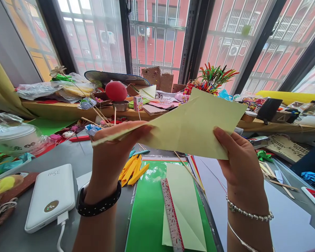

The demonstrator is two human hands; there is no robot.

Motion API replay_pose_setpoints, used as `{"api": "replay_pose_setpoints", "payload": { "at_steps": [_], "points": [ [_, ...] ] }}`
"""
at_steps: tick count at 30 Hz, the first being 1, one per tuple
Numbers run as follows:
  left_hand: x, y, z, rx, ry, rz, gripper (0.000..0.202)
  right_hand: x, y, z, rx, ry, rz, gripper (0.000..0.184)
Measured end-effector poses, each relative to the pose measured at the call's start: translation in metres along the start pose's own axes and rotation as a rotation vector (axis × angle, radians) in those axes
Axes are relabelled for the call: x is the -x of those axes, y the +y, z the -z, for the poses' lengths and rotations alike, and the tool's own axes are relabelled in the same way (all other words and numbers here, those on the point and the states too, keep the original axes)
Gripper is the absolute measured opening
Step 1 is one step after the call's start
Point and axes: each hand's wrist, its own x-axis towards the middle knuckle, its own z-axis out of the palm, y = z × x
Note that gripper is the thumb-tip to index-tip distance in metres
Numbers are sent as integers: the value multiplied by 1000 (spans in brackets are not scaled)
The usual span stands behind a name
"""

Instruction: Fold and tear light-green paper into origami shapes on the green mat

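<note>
A pale yellow-green sheet of paper (pixel 194 122) is held up in the air in front of me, partly folded, with one corner pointing up. My left hand (pixel 112 150) is closed on its left edge, fingers wrapped round the fold. My right hand (pixel 238 157) pinches its lower right edge with the thumb on the front. Below, on a green cutting mat (pixel 147 217), lie another folded pale green sheet (pixel 183 210) and a patterned ruler (pixel 172 217).
A white power bank (pixel 51 196) with a cable lies at lower left. Yellow paper strips (pixel 132 169) and thin wooden sticks (pixel 186 168) lie beyond the mat. The window ledge holds a red ball (pixel 116 91), craft clutter and coloured pipe cleaners (pixel 212 75). White sheets (pixel 286 217) cover the right.
</note>
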Motion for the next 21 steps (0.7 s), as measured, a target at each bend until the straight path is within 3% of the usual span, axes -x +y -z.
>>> {"api": "replay_pose_setpoints", "payload": {
  "at_steps": [8, 15, 19, 21],
  "points": [
    [1, 7, 0, 30, 109, 224, 22, -3, 2, 4, 64, -74, 117, 13],
    [-3, -6, 5, 79, -94, 345, 22, -2, 3, 4, 233, -246, 316, 31],
    [-3, -5, 1, 70, -265, 404, 22, 3, 1, -6, 363, -410, 381, 64],
    [-2, -3, -3, 54, -335, 419, 22, 3, 5, -13, 327, -393, 380, 57]
  ]
}}
